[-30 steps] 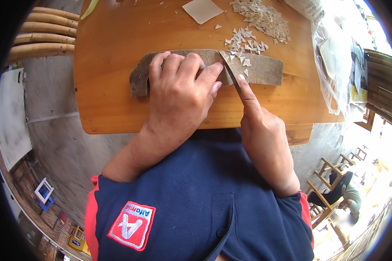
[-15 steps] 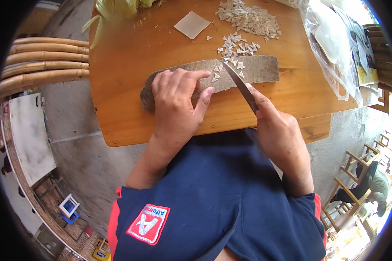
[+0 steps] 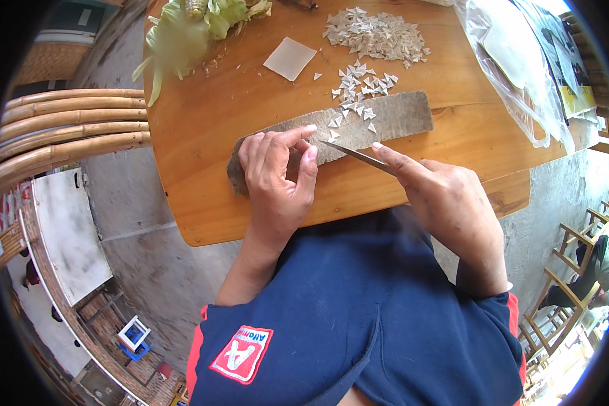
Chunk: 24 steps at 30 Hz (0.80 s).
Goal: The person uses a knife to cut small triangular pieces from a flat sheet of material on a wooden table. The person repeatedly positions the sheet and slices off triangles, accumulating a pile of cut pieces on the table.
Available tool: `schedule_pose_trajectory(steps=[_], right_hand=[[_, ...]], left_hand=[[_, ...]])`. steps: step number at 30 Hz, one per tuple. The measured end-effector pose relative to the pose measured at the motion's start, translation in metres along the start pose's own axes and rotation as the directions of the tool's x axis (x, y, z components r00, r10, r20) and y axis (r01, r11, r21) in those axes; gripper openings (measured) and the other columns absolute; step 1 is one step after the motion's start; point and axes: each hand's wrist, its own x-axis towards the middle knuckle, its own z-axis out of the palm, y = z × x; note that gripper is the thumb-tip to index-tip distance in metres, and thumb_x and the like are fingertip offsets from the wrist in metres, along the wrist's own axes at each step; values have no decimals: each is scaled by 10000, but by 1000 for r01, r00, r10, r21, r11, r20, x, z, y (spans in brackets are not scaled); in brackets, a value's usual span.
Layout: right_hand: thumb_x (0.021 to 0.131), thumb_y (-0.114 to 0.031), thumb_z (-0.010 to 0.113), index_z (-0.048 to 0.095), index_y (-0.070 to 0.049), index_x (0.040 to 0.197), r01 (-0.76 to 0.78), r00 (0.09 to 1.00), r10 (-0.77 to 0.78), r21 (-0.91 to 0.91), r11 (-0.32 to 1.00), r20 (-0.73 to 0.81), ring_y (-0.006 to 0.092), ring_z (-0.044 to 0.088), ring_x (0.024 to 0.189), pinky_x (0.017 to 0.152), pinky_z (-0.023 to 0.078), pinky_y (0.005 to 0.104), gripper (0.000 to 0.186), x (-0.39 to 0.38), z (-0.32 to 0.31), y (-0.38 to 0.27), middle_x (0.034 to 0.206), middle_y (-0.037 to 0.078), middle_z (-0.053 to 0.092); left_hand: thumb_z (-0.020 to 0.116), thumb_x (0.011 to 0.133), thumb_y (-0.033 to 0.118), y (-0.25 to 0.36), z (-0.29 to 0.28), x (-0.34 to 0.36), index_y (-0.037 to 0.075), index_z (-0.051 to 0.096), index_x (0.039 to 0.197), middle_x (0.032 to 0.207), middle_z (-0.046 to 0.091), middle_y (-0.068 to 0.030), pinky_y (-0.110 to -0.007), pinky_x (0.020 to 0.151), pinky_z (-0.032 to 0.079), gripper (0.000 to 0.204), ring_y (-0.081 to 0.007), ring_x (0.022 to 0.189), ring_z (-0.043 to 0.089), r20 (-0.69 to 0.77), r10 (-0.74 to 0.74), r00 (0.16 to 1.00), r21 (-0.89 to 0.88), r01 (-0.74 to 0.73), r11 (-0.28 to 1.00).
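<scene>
A worn, narrow wooden cutting board lies across the near part of the wooden table. My left hand rests over its left half, fingers curled and thumb close to the index fingertip; anything pinched there is too hidden to make out. My right hand grips a knife, its tip pointing left toward my left fingertips. Several small white triangular pieces sit on the board beside the tip. More triangles are scattered just beyond the board, and a larger pile of triangles lies farther back.
A flat white square lies left of the pile. Corn husks occupy the table's far left corner. A clear plastic bag covers the right side. Bamboo rails stand at left; a person is among wooden chairs at right.
The knife has swung from pointing away over the board to pointing left, its tip closer to my left hand. My left thumb and index finger have drawn nearer each other.
</scene>
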Motion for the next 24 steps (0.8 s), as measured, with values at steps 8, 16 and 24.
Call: schedule_pose_trajectory(steps=[8, 16, 24], right_hand=[[926, -42, 648, 629, -170, 1420, -50, 997, 57, 118, 992, -53, 285, 678, 627, 578, 553, 418, 510, -6, 6, 4, 720, 114, 665], [920, -44, 658, 630, -159, 1416, -41, 998, 46, 128, 991, -32, 306, 677, 642, 594, 552, 428, 510, -6, 4, 4, 760, 122, 683], [909, -24, 666, 633, -179, 1424, -111, 994, 112, 215, 970, 9, 341, 685, 687, 634, 555, 425, 539, -10, 2, 8, 795, 156, 689]], left_hand=[[732, 906, 62, 1, 2, 3, 103, 748, 1072, 852, 650, -16, -347, 899, 432, 172, -192, 850, 575, -11, 34, 999, 30, -34, 999], [728, 901, 50, 2, 0, 4, 102, 752, 1035, 876, 664, -17, -343, 893, 426, 146, -196, 852, 577, -24, 60, 998, 36, -59, 998], [735, 879, 64, 1, 2, 5, 132, 751, 1018, 895, 670, -11, -379, 923, 402, 155, -218, 860, 588, -51, 74, 996, 60, -71, 996]])
